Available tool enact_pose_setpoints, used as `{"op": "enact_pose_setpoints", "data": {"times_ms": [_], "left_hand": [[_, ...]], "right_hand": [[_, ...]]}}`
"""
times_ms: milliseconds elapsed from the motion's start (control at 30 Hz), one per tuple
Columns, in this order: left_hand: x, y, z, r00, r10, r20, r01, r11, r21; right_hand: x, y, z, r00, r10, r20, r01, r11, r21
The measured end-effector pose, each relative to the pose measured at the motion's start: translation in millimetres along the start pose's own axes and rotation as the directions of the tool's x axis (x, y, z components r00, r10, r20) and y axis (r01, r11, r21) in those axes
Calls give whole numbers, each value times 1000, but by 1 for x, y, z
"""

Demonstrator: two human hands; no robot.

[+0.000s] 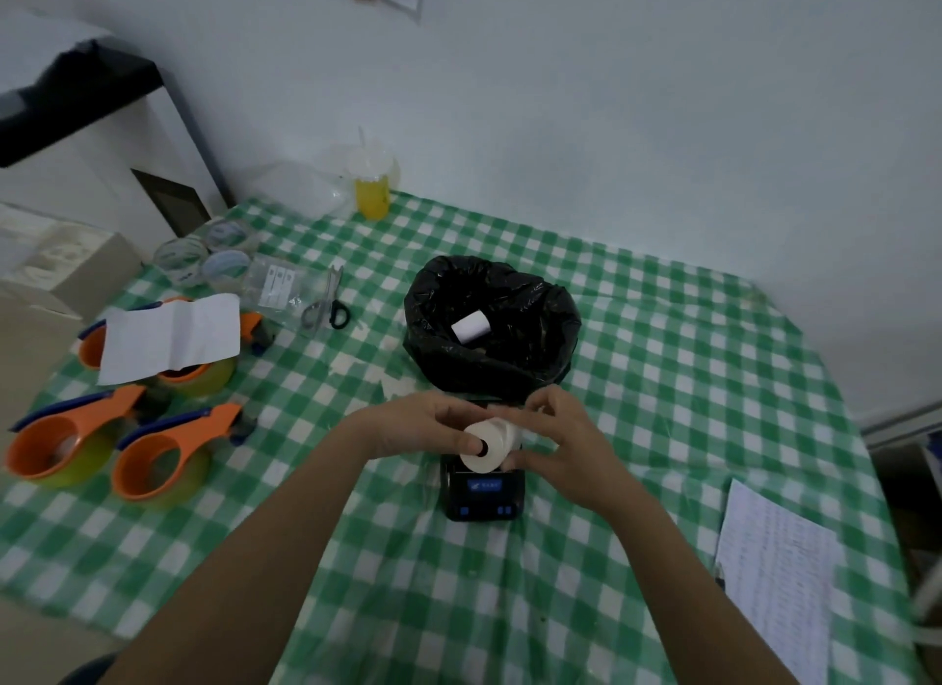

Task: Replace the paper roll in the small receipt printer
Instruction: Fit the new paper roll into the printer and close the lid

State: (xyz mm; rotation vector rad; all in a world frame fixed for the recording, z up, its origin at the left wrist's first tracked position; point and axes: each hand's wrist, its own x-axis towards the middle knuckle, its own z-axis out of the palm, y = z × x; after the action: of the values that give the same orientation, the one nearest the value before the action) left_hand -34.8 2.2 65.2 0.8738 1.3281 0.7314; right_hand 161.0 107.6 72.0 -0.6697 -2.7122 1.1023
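Note:
A white paper roll point(484, 447) is held between both hands just above the small black receipt printer point(483, 496), which sits on the green checked tablecloth point(637, 378). My left hand point(423, 424) grips the roll from the left. My right hand point(555, 429) pinches it from the right, at what looks like its loose end. The printer's blue label and buttons show below the roll; its paper bay is hidden behind the roll. A second, smaller white roll point(470, 327) lies inside the black bin bag point(535, 322) behind the printer.
Three orange tape dispensers point(153, 460) sit at the left, one under a white sheet point(171, 337). Scissors point(326, 302), tape rolls point(204, 256) and a yellow drink cup point(372, 184) lie farther back. Printed sheets point(780, 582) rest at the right table edge.

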Motion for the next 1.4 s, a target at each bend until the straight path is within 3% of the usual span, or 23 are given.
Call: {"op": "enact_pose_setpoints", "data": {"times_ms": [133, 233, 300, 367, 467, 567, 667, 833, 900, 1033, 1167, 1400], "left_hand": [[6, -14, -5, 991, -119, 68, 125, 988, -95], [10, -29, 1, 985, -171, 17, 166, 923, -347], [12, -39, 8, 980, -191, -58, 151, 901, -407], [17, -46, 14, 960, -210, -188, 145, 940, -310], [26, -52, 19, 870, -232, -435, 171, 970, -174], [31, -56, 19, 791, -151, -593, 173, 985, -20], [34, -58, 19, 758, -79, -648, 170, 982, 79], [35, -63, 17, 671, 56, -740, 161, 962, 219], [38, -66, 17, 645, 142, -751, 121, 951, 284], [46, -60, 15, 703, 225, -675, 118, 899, 422], [58, -62, 15, 847, 195, -494, 145, 810, 569], [57, -75, 19, 878, 233, -417, 147, 700, 699]], "right_hand": [[7, 0, 5, 993, -6, 118, 2, 1000, 31], [7, 0, 18, 979, 114, 167, -136, 982, 128], [6, 5, 32, 970, 191, 153, -212, 967, 140], [6, 15, 46, 973, 213, 90, -217, 976, 34], [10, 33, 71, 988, 156, -13, -156, 966, -207], [24, 49, 95, 988, 153, -9, -148, 936, -318], [36, 50, 103, 989, 146, -8, -139, 925, -354], [47, 53, 102, 964, 264, 39, -238, 916, -323], [48, 59, 102, 970, 232, 74, -198, 927, -320], [40, 69, 103, 986, 123, 114, -71, 922, -381], [29, 68, 107, 994, 96, -47, -106, 929, -355], [16, 68, 107, 994, 24, -105, -66, 908, -413]]}}
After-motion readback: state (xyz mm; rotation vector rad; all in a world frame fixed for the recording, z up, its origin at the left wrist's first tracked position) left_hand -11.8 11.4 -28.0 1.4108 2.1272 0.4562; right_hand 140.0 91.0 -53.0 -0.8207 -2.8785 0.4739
